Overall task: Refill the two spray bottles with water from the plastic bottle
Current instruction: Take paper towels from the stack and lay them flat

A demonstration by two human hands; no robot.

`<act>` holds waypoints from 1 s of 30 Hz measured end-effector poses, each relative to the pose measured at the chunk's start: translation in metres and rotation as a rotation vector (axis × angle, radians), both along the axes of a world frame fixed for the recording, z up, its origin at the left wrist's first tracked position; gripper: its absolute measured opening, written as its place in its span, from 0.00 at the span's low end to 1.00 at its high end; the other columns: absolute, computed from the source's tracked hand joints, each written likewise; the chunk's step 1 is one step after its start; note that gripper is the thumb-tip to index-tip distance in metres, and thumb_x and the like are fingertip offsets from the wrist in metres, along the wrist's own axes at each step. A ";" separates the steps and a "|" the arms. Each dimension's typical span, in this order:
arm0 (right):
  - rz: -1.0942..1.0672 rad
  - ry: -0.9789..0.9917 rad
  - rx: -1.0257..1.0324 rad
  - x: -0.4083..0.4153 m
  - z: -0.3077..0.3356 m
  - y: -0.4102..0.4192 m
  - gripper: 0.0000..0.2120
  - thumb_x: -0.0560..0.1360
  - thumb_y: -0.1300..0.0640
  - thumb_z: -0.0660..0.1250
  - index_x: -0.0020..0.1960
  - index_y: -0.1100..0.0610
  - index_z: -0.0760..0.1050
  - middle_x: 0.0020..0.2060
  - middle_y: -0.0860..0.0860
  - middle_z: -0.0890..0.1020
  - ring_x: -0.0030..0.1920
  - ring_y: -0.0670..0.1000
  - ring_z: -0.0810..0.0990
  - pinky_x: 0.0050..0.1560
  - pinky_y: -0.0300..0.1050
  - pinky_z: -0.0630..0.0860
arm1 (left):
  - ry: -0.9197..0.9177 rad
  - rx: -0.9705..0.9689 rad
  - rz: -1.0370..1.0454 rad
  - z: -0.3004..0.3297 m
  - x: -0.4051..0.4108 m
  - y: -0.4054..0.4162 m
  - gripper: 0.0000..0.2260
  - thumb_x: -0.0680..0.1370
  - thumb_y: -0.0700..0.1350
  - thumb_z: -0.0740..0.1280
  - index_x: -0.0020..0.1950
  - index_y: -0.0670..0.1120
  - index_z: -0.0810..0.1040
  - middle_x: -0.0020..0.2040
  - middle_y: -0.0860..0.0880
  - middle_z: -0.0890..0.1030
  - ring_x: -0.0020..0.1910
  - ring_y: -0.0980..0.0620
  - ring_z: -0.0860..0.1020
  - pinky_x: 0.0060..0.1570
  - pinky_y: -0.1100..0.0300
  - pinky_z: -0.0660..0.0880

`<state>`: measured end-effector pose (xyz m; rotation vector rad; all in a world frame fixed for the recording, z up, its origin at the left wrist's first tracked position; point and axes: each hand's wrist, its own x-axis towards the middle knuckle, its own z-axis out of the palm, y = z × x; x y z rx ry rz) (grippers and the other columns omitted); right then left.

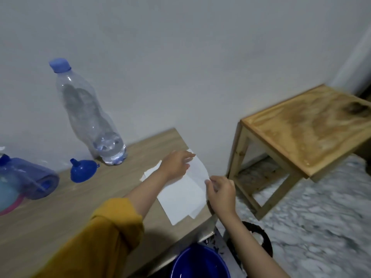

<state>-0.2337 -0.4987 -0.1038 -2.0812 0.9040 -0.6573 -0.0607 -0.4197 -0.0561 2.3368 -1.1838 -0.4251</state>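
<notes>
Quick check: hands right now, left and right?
Left hand: open, fingers flat on the white paper.
Right hand: pinching the paper's right edge.

The desk [60, 207] has open wood across its near middle, between the blue funnel [82, 171] and the white paper sheets [184, 189] at the right end. Along the wall stand the capped plastic bottle [88, 117], the funnel just beside it, and a blue spray bottle [30, 179] lying on its side at the left edge. Both hands, left hand [176, 164] and right hand [221, 190], occupy the paper. A wooden stool [301, 133] stands well apart to the right; a blue basin [198, 263] sits below the desk corner.
</notes>
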 end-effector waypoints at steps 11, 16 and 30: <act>0.002 -0.127 0.194 0.002 -0.005 -0.008 0.05 0.73 0.57 0.71 0.48 0.56 0.84 0.45 0.49 0.84 0.52 0.52 0.78 0.52 0.41 0.72 | -0.171 0.145 0.002 0.005 0.011 -0.022 0.04 0.71 0.42 0.73 0.45 0.48 0.85 0.51 0.51 0.79 0.55 0.50 0.75 0.46 0.58 0.70; 0.037 -0.174 0.210 0.003 0.022 -0.015 0.05 0.73 0.55 0.72 0.47 0.53 0.84 0.42 0.43 0.83 0.52 0.49 0.78 0.52 0.43 0.74 | -0.154 0.036 0.027 0.031 0.007 -0.009 0.05 0.73 0.43 0.72 0.47 0.48 0.85 0.45 0.53 0.78 0.49 0.52 0.76 0.47 0.54 0.73; 0.358 -0.289 0.185 0.010 0.116 0.019 0.03 0.72 0.58 0.72 0.41 0.55 0.84 0.35 0.41 0.83 0.39 0.34 0.80 0.39 0.27 0.73 | -0.187 -0.188 0.220 0.125 -0.014 0.090 0.02 0.70 0.41 0.75 0.41 0.46 0.84 0.39 0.53 0.81 0.42 0.54 0.78 0.47 0.59 0.75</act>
